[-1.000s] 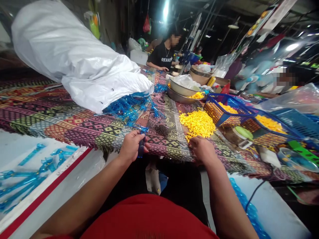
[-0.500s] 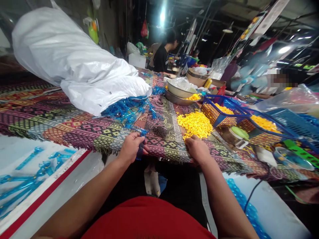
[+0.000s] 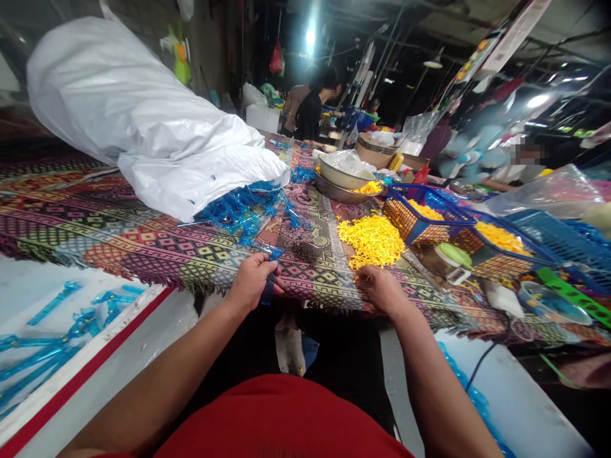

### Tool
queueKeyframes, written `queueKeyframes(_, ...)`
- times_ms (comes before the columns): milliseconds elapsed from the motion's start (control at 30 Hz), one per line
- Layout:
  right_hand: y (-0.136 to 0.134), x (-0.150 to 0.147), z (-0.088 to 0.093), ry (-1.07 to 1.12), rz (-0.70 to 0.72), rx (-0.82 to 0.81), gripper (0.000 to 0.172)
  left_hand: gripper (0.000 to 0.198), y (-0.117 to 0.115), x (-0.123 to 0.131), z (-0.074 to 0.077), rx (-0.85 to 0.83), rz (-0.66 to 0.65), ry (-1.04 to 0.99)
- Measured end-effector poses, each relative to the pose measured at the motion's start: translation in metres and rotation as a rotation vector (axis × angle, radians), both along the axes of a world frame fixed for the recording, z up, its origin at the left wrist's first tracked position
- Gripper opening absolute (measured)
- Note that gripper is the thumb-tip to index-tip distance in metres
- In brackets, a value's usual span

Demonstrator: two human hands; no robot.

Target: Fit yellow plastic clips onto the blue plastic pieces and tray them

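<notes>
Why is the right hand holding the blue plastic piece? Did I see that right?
Not quite. The head view shows that the left hand is holding the blue plastic piece, not the right hand. The right hand is near the pile of yellow pieces.

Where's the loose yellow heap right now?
In the head view, the heap of yellow pieces lies on the patterned woven cloth, just beyond the right hand, with the blue-rimmed basket to its right and stacked metal bowls behind it.
</notes>
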State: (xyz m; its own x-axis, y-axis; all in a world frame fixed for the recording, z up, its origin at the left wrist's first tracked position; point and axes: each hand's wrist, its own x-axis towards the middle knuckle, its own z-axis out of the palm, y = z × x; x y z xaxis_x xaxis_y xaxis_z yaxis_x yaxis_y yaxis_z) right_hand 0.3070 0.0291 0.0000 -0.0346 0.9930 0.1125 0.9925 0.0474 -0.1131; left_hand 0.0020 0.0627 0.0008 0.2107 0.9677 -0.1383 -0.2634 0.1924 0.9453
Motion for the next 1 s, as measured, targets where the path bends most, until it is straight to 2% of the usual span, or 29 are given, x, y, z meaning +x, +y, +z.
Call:
queueKeyframes(100, -0.001, 0.001, -0.001, 0.02, 0.054, 0.014, 0.02, 0.014, 0.0, 0.0, 0.0, -0.004, 0.001, -0.008)
queueKeyframes(267, -0.005, 0.005, -0.003, 0.078, 0.049, 0.053, 0.015, 0.014, -0.006, -0.002, 0.006, -0.029, 0.004, -0.035)
queueKeyframes(467, -0.01, -0.005, -0.004, 0.277, 0.053, 0.145, 0.016, 0.016, -0.025, -0.004, 0.017, -0.003, -0.131, -0.028)
queueKeyframes(633, -0.007, -0.035, 0.001, 0.403, 0.159, 0.223, 0.017, 0.017, -0.037, -0.003, 0.024, -0.014, -0.159, -0.13)
queueKeyframes(733, -0.007, -0.057, 0.008, 0.496, 0.166, 0.254, 0.015, 0.016, -0.043, -0.003, 0.027, 0.012, -0.123, -0.097)
queueKeyframes(833, -0.013, -0.082, 0.021, 0.615, 0.202, 0.254, 0.014, 0.011, -0.05, -0.003, 0.03, 0.047, -0.103, -0.035)
queueKeyframes(1000, -0.024, -0.125, 0.042, 0.715, 0.375, 0.322, 0.009, 0.009, -0.063, 0.0, 0.035, 0.054, -0.161, 0.01)
